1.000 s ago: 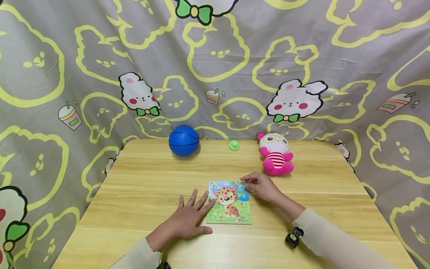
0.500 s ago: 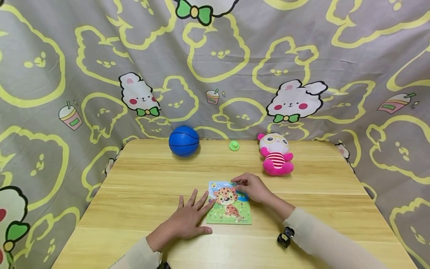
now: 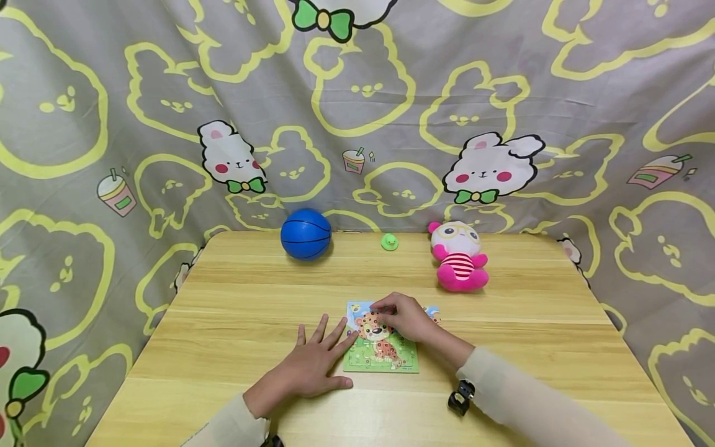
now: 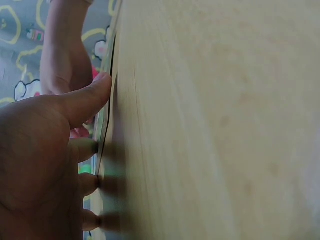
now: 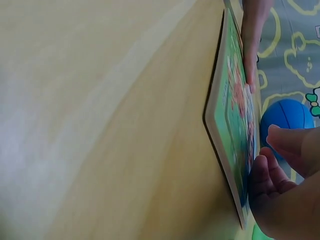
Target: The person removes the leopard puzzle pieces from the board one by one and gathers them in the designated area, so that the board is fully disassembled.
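Observation:
A square leopard jigsaw puzzle [image 3: 404,357] lies flat on the wooden table, a thin board with a green border. My left hand [image 3: 315,366] is spread palm down, its fingertips at the puzzle's left edge; the left wrist view shows the straight thumb [image 4: 90,100]. Over the puzzle's top middle, my right hand [image 3: 410,320] has its fingers bent and the tips down at the picture. Thumb and fingers stand apart in the right wrist view, and I cannot tell whether a piece sits between them. Right of the puzzle, a blue printed piece [image 3: 432,313] shows beyond the right hand.
A blue ball [image 3: 305,234] sits at the table's back left. A small green toy duck [image 3: 389,241] stands at the back middle, and a pink and white plush toy [image 3: 460,261] sits to the right. A patterned grey curtain [image 3: 368,112] hangs behind the table.
My right hand has moved left along the puzzle's upper part, from its top right corner to the top middle. The blue printed piece has come into view behind it. My left hand stays still.

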Demonstrator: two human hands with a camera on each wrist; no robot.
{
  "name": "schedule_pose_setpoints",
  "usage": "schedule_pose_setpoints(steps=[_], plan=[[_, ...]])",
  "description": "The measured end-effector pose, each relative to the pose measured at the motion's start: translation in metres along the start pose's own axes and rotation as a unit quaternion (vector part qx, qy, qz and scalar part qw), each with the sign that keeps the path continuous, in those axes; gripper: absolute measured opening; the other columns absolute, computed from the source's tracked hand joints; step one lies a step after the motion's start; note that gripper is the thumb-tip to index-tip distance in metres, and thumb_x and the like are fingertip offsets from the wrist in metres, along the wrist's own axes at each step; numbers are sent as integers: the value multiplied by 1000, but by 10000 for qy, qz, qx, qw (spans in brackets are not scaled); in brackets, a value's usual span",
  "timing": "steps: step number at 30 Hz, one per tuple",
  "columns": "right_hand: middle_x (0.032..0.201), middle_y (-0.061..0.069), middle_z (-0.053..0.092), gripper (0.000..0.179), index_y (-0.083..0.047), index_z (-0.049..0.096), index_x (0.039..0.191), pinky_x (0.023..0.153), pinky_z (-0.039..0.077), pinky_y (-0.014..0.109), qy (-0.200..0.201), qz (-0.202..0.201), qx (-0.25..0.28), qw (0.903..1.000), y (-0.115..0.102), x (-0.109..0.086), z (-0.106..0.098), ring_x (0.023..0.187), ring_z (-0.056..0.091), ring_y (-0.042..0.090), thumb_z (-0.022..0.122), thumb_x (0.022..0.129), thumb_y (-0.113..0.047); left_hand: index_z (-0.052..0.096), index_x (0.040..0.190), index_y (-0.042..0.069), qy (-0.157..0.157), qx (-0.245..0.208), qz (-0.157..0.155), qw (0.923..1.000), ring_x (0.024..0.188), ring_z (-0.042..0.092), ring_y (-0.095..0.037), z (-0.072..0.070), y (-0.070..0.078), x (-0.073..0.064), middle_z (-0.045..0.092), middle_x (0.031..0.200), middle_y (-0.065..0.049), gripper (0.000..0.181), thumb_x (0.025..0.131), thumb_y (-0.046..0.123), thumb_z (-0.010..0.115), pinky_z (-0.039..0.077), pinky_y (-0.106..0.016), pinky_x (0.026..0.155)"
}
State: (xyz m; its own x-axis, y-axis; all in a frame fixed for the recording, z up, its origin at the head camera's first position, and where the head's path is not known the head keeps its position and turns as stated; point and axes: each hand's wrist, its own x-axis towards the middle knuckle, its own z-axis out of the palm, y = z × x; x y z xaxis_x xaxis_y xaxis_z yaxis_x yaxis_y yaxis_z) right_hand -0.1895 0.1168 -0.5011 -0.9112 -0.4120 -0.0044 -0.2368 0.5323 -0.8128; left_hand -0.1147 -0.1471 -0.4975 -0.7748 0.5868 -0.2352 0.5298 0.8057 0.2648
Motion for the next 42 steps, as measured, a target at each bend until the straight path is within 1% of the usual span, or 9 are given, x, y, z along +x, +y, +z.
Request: schedule_pose_setpoints(steps=[5,9,13,16,21,25,31,39,42], plan=[[91,0,61,25,-11,78,119,66,46,26,-69,24,-57,10000,-4,2,7,76,54,14,74,95,-8,19,167,30,1,-1,-9,10000,156,0,-49,0,1,0,8,174,-8,92,93,76,50,13,-85,108],[92,1,60,28,-12,78,121,64,43,27,-120,50,-266,9996,-5,4,10,75,51,15,77,93,-11,19,167,30,9,8,-17,10000,156,1,-49,0,2,-1,8,174,-8,93,93,77,50,13,-84,108],[97,1,63,32,-12,77,122,68,43,30,-164,50,-477,9987,-5,5,12,78,51,15,80,91,-12,20,167,30,17,1,-14,10000,156,1,-49,0,2,-1,9,174,-7,93,93,77,50,13,-85,108],[100,-1,63,33,-15,77,122,72,44,32,-189,79,-689,9974,-6,6,13,80,52,14,82,89,-13,20,167,30,27,-5,-7,10000,156,1,-49,0,1,0,9,174,-7,92,93,77,50,13,-85,108],[97,-2,61,32,-16,77,117,77,46,34,-268,98,-973,9948,-10,9,13,84,54,14,85,86,-13,20,167,30,50,-5,0,10000,156,2,-50,0,1,0,9,174,-7,92,93,77,50,13,-84,108],[93,1,57,28,-14,75,111,74,44,34,-370,162,-976,9944,-13,12,13,84,52,16,85,85,-11,20,167,30,50,12,3,10000,156,2,-50,0,1,0,9,174,-7,92,93,76,51,14,-85,108],[95,4,51,26,-16,73,106,72,41,34,-363,320,-897,9948,-14,14,13,84,48,18,85,85,-9,19,167,30,55,13,-1,10000,156,1,-50,0,1,0,9,174,-7,93,93,76,51,14,-85,107],[103,3,51,26,-21,73,103,83,46,40,-243,398,-822,9955,-14,12,14,91,52,19,86,83,-11,20,167,30,53,-4,9,10000,156,2,-50,0,1,0,10,174,-7,93,93,76,51,15,-85,107],[104,3,52,26,-21,73,103,84,47,42,-245,364,-836,9955,-14,12,13,91,53,19,87,83,-11,20,167,30,47,-13,8,10000,156,2,-50,0,1,0,10,174,-7,93,93,76,51,15,-85,107]])
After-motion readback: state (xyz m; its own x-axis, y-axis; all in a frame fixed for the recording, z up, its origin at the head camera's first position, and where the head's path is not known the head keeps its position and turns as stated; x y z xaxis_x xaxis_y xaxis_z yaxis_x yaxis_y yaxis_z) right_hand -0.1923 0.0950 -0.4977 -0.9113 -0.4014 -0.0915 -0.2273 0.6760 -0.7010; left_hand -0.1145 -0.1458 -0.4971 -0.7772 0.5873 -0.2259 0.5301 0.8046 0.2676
